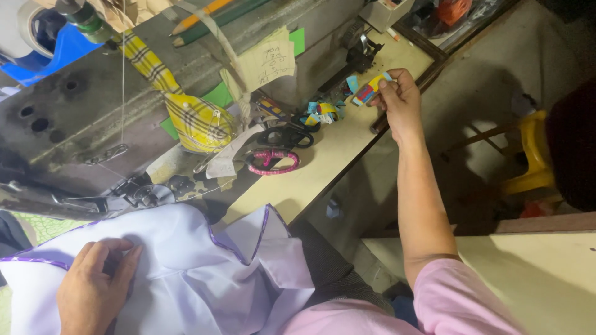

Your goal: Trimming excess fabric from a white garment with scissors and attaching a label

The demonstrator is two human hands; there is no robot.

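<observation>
In the head view, the right hand (397, 99) is stretched out over the far end of the pale table (323, 167), its fingertips pinched shut on a small colourful label (367, 90), yellow, blue and red. The label's long axis runs on a slant, from lower left up to upper right, with its upper end tucked under the thumb and its lower end poking out toward the little heap of similar labels (321, 113) lying just beside it on the table. The left hand (93, 291) rests flat and spread, palm down, on the white cloth with purple edging (186, 273) near the sewing machine (124, 93), grasping nothing; it is well apart from the label. Between the two hands lie black scissors (287, 135) and pink-handled scissors (273, 161) on the table.
</observation>
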